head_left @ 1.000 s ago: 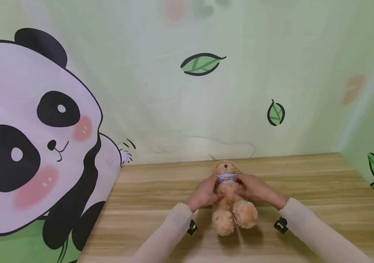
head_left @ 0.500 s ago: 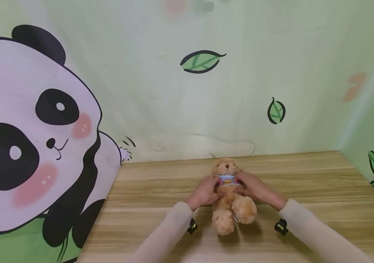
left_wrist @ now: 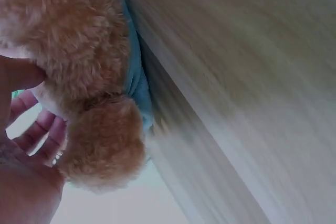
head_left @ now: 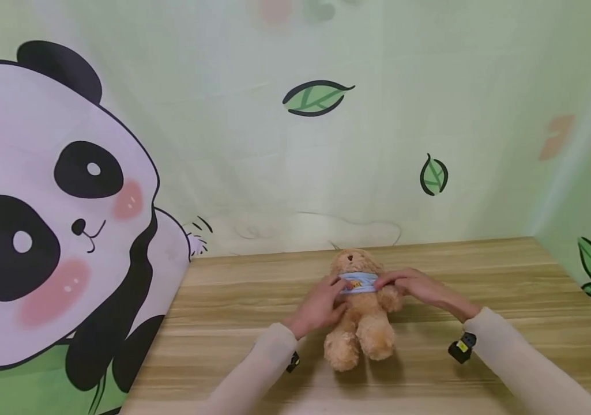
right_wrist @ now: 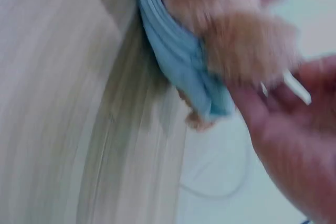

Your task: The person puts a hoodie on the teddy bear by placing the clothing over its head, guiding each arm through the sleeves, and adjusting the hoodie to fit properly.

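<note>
A light-brown teddy bear (head_left: 361, 305) lies on its back on the table, head toward the wall and legs toward me. It wears a short blue shirt (head_left: 365, 281) with a small yellow print on the chest. My left hand (head_left: 318, 305) grips the bear's side and arm; in the left wrist view its thumb presses the fur (left_wrist: 79, 30) while the fingers curl behind. On the other side, my right hand (head_left: 425, 288) pinches at the shirt's sleeve edge, above the bear's arm (head_left: 390, 298). A thin white strip (right_wrist: 296, 87) shows beside the right fingers in the right wrist view.
The wood-grain table (head_left: 253, 300) reaches back to a pale green cloth wall (head_left: 253, 167) printed with leaves and a large panda (head_left: 10, 144). Small black wrist cameras (head_left: 462, 347) hang below both sleeves.
My right hand has shifted outward and up from the bear's belly to its sleeve, uncovering the bear's arm. The bear's body has turned slightly and its legs moved a little left.
</note>
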`<state>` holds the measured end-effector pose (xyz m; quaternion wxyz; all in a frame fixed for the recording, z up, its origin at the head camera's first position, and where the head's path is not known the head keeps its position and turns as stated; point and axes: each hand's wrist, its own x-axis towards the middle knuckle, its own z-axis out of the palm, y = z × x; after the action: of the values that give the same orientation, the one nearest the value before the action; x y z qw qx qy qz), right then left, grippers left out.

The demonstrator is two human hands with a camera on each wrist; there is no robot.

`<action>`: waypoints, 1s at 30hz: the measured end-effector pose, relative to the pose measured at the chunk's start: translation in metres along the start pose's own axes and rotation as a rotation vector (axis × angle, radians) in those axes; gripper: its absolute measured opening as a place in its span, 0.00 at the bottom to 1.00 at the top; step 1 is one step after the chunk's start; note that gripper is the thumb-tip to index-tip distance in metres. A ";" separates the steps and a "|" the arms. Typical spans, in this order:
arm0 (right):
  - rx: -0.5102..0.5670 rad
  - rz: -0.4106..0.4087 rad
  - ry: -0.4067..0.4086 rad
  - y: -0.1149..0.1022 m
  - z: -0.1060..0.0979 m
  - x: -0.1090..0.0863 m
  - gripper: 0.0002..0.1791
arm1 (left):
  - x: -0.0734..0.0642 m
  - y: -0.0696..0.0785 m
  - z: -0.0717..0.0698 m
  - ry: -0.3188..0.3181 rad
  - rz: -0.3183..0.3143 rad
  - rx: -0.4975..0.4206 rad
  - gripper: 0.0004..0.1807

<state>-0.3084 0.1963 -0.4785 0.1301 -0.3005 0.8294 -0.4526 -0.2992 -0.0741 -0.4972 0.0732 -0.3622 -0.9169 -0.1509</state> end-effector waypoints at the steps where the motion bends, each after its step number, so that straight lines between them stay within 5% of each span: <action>1: 0.050 0.003 -0.043 0.003 -0.005 -0.003 0.24 | 0.000 0.000 -0.001 -0.005 0.005 0.008 0.19; 6: 0.025 -0.048 -0.147 0.016 -0.009 -0.007 0.28 | 0.001 -0.003 -0.001 -0.044 0.031 0.015 0.24; 20: -0.198 -0.117 -0.040 0.011 0.009 -0.005 0.26 | 0.002 -0.007 0.000 -0.098 -0.016 -0.172 0.22; 30: -0.217 -0.066 0.013 0.003 0.017 -0.002 0.27 | 0.004 -0.004 -0.004 -0.105 0.051 -0.139 0.24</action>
<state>-0.2992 0.1871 -0.4903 0.0767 -0.3370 0.8641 -0.3659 -0.3045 -0.0759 -0.4938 0.0036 -0.3969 -0.8973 -0.1930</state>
